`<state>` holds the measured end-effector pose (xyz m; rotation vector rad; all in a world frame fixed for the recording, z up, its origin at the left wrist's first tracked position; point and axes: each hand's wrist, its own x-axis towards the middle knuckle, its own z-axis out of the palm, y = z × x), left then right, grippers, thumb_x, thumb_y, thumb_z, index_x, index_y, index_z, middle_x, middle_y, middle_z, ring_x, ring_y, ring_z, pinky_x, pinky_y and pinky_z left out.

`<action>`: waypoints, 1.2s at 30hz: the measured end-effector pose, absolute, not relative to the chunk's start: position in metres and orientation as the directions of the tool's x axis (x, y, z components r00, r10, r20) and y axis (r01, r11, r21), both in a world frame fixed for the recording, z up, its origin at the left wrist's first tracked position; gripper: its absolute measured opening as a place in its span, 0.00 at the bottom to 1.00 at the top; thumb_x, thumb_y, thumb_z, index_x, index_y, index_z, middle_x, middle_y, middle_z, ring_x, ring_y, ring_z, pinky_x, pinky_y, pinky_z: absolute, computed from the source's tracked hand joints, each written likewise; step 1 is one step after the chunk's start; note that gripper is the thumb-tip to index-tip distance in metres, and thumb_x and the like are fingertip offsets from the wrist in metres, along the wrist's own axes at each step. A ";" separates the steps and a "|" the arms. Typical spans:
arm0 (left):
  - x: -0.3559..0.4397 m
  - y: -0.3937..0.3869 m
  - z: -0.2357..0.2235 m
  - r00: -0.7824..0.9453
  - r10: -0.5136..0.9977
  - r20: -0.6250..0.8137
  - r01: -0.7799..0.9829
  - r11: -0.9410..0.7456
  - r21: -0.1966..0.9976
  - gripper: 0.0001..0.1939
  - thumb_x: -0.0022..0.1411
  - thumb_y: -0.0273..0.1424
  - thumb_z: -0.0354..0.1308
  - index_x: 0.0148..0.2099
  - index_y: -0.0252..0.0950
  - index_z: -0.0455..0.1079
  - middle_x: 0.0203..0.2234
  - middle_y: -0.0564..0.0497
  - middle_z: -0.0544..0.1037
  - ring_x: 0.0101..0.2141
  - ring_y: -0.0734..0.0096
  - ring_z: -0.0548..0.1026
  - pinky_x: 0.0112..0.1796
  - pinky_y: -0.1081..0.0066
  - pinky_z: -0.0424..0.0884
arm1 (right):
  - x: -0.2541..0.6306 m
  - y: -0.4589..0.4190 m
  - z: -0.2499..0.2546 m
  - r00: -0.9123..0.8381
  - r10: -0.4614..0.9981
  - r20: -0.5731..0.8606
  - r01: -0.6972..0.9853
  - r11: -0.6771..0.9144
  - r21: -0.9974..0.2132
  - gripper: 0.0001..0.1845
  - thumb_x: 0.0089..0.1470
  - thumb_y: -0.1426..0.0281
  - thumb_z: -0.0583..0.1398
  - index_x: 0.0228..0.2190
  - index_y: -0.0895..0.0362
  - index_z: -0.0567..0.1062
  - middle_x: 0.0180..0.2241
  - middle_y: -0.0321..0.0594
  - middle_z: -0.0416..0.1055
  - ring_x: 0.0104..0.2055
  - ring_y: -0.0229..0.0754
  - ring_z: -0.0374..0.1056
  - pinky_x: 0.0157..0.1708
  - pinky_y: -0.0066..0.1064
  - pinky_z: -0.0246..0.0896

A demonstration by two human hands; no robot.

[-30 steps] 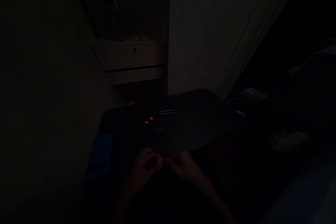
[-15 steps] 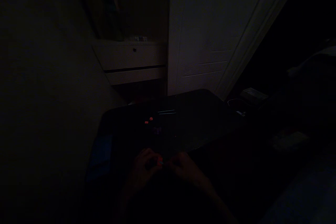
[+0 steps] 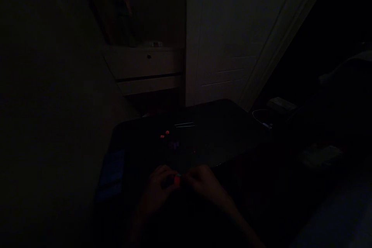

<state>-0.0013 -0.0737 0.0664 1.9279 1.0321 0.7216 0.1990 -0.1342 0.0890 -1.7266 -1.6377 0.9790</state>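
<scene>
Orange shows brightest in the gloom: a small orange piece [image 3: 177, 180], held just above or against the near part of a dark table; the darkness hides which. The left hand [image 3: 158, 186] pinches it between thumb and fingers. At its upper edge shows a pale bluish sliver [image 3: 178, 175], and the fingertips of the right hand [image 3: 205, 182] come together just beside it. Whether they grip the sliver, or only rest near it, is too dark to make out.

The step in hand looks like fine fingertip work on this piece, the left hand steadying and the right working at the edge. As I judge it, the next move calls for a firm left pinch and small, careful motions from the right, since so little light falls there.

Beyond the hands, a dim purple cluster [image 3: 174, 145] lies on the table [image 3: 223, 128], with a tiny red speck [image 3: 194, 151] to its right. Farther back are two small orange bits [image 3: 167, 132] near each other, and beside them two thin rods [image 3: 185, 125]. A flat blue object [image 3: 111, 172] lies along the left edge. Behind stand a drawer unit [image 3: 148, 64] and a pale panel [image 3: 217, 46].
</scene>
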 end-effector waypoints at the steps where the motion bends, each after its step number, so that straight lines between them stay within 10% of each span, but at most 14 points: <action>1: -0.001 -0.074 0.067 0.500 0.860 0.103 0.393 -0.332 0.857 0.08 0.54 0.31 0.70 0.39 0.44 0.84 0.36 0.49 0.82 0.40 0.57 0.79 0.44 0.60 0.75 | 0.199 -0.133 0.090 -0.017 0.991 -0.135 0.601 -0.098 -0.793 0.17 0.63 0.68 0.60 0.25 0.61 0.82 0.23 0.36 0.73 0.25 0.36 0.61 0.25 0.28 0.44; 36: -0.001 -0.076 0.071 0.515 0.847 0.132 0.373 -0.360 0.855 0.06 0.57 0.32 0.68 0.39 0.43 0.84 0.37 0.48 0.83 0.41 0.58 0.79 0.46 0.60 0.76 | 0.196 -0.120 0.106 -0.097 0.980 -0.176 0.816 -0.023 -0.578 0.14 0.64 0.66 0.60 0.36 0.55 0.87 0.35 0.43 0.84 0.34 0.43 0.75 0.32 0.30 0.54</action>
